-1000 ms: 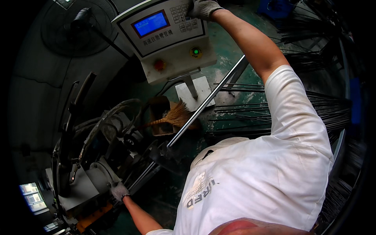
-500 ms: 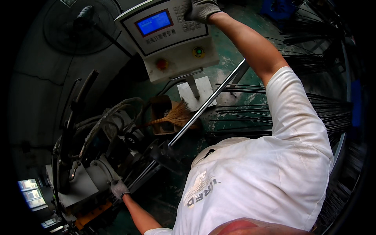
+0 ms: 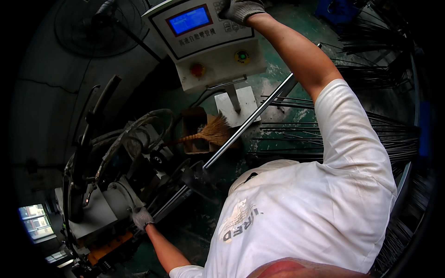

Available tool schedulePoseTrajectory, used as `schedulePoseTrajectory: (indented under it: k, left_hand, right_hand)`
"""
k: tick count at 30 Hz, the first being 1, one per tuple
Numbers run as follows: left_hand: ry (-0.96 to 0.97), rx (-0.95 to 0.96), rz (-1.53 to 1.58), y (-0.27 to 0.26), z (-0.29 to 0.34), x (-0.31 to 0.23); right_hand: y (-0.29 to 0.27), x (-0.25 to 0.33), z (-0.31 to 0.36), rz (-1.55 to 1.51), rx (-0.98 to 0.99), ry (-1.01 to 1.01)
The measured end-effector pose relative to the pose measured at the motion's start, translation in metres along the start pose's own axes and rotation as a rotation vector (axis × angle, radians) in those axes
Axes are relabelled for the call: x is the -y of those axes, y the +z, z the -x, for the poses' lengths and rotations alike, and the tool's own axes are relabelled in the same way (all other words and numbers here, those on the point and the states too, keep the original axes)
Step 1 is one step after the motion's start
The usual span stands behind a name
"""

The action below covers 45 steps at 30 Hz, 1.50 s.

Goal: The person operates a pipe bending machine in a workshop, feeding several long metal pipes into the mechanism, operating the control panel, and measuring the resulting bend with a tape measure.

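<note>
Right hand (image 3: 242, 11): gloved, fingers bent over keypad (image 3: 234, 27), tips hidden; can't tell if pressing or gripping edge. Control panel (image 3: 204, 48) lies under and left-below right hand, long axis sideways, right end higher in view. Right hand nearer; left well apart. Screen (image 3: 189, 20) left of right hand; green button (image 3: 242, 56) below, red button (image 3: 197, 69) farther, below-left. Broom (image 3: 214, 130) between hands. Left hand (image 3: 142, 218): gloved, at machine (image 3: 95, 211), bulk to its left; finger gap unclear, can't tell.
</note>
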<state>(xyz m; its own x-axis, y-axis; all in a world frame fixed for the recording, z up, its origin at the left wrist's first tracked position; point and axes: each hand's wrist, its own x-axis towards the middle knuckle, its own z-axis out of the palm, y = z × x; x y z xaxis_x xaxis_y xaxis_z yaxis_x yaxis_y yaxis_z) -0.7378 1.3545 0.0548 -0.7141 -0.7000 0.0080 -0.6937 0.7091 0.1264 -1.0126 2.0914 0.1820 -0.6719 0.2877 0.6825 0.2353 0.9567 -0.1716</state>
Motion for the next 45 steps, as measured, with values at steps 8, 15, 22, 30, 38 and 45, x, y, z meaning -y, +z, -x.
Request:
schedulePoseTrajectory:
  k: [8,15,22,30,38,45]
  left_hand:
    - [0.017,-0.044,0.002,0.004,-0.002,0.002]
    - [0.017,-0.008,-0.009,0.004,-0.007,0.005]
    - [0.029,-0.026,0.002,0.009,-0.010,0.010]
    - [0.010,-0.051,0.020,0.011,-0.010,0.014]
    - [-0.040,-0.016,0.004,0.007,-0.007,0.010]
    - [0.012,-0.028,0.024,0.012,-0.014,0.015]
  right_hand:
    - [-0.008,-0.025,-0.002,-0.012,0.087,-0.127]
    - [-0.005,-0.032,-0.002,-0.046,0.096,-0.126]
    - [-0.004,-0.035,-0.002,-0.010,0.125,-0.139]
    - [-0.002,-0.036,-0.001,-0.008,0.120,-0.143]
    - [-0.033,-0.024,0.003,-0.077,0.132,-0.191]
    - [-0.007,-0.052,-0.014,-0.059,0.161,-0.234]
